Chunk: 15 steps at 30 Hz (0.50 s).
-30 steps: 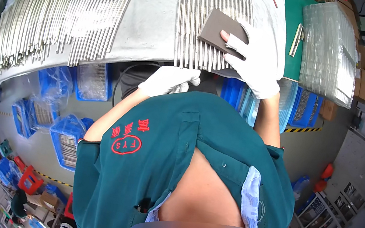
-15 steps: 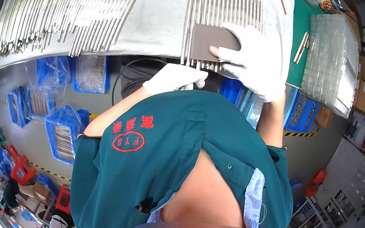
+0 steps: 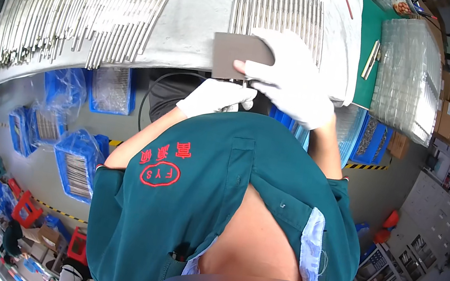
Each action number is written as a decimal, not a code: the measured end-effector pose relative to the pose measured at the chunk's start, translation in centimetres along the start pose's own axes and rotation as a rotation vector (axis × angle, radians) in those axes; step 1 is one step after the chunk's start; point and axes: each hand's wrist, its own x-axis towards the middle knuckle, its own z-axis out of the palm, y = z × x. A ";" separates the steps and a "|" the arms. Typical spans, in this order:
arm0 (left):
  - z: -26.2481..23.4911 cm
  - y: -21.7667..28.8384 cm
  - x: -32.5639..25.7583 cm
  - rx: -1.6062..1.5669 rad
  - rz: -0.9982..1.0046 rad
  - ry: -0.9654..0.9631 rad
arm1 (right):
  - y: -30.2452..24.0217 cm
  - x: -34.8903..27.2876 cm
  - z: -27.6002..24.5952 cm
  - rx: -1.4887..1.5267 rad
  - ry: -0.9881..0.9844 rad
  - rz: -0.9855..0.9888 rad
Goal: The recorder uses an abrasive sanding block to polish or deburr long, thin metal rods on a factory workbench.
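My gloved right hand (image 3: 295,78) is closed on a flat, square grey-brown pad (image 3: 229,54), thumb on top. The pad lies over the lower ends of a row of slim metal rods (image 3: 290,16) on the white-covered table (image 3: 199,20). Just below the table's near edge, my gloved left hand (image 3: 217,96) is closed, its fingertips pinching the end of a metal rod (image 3: 244,84). Most of that rod is hidden under the pad and the right hand.
A larger spread of metal rods (image 3: 82,3) covers the table's left side. At the right, clear plastic trays (image 3: 409,75) are stacked beside a green mat (image 3: 361,94). Blue crates (image 3: 74,167) with rods stand on the floor at left; another blue bin (image 3: 373,140) is at right.
My right hand has slid the pad to the left across the rods and slightly toward me. The left hand has stayed in place.
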 end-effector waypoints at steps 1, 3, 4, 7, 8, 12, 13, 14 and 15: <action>-0.2 -0.1 0.0 -0.001 0.002 0.003 | -0.6 0.5 -0.2 0.051 0.000 0.013; -0.7 -0.3 0.1 0.014 -0.086 0.003 | 0.5 -0.4 -0.5 0.043 -0.051 0.067; -0.8 -0.3 -0.1 0.005 -0.084 0.015 | 1.6 -1.1 -0.6 0.041 -0.100 0.111; -0.9 -0.1 0.0 0.062 -0.100 -0.022 | 2.0 -1.3 -1.3 0.097 -0.085 0.139; -0.8 -0.3 0.1 0.063 -0.102 -0.027 | 1.4 -1.1 -1.2 0.043 -0.104 0.171; -0.8 -0.4 0.3 0.057 -0.070 -0.042 | 1.1 -1.1 -0.2 -0.017 -0.018 0.085; -1.1 -0.5 0.1 0.075 -0.079 -0.045 | 2.1 -1.6 -0.6 -0.030 -0.052 0.092; -1.1 -0.5 0.1 0.074 -0.078 -0.044 | 2.5 -2.0 -1.7 -0.054 -0.077 0.163; -1.2 -0.6 0.1 0.071 -0.070 -0.048 | 3.4 -2.9 -2.1 -0.111 -0.028 0.179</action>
